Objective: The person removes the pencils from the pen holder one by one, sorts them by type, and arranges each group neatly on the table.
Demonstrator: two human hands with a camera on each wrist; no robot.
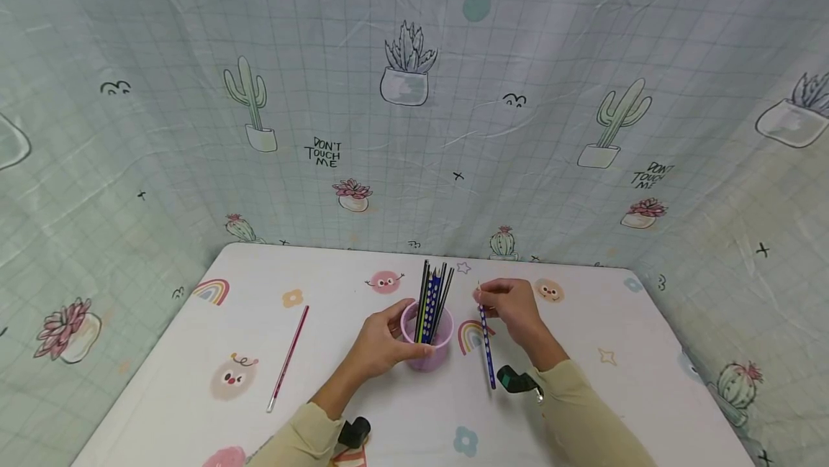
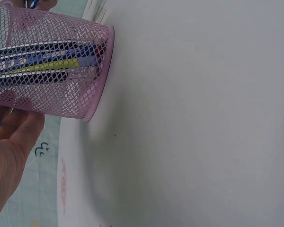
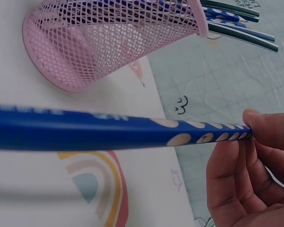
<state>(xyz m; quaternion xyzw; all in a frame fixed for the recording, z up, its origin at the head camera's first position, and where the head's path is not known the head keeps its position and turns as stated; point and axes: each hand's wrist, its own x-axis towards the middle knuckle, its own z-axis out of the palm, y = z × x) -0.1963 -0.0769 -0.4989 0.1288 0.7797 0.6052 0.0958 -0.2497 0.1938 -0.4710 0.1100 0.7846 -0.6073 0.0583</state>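
Note:
My left hand grips a pink mesh pencil cup by its side, thumb near the front and fingers behind. Inside the cup several pencils stand leaning: dark ones, blue ones with pale spots and a yellow-green one. To the right of the cup, my right hand pinches a blue pencil with pale oval dimples near its upper end. That pencil hangs tip up, with its lower end toward me. In the right wrist view the thumb and fingertips meet at the far end of the blue pencil.
A red pencil with a pale end lies on the white table at the left. Printed rainbows, flowers and faces decorate the tabletop. A patterned cloth hangs behind and at both sides. Dark wrist cameras sit on both wrists.

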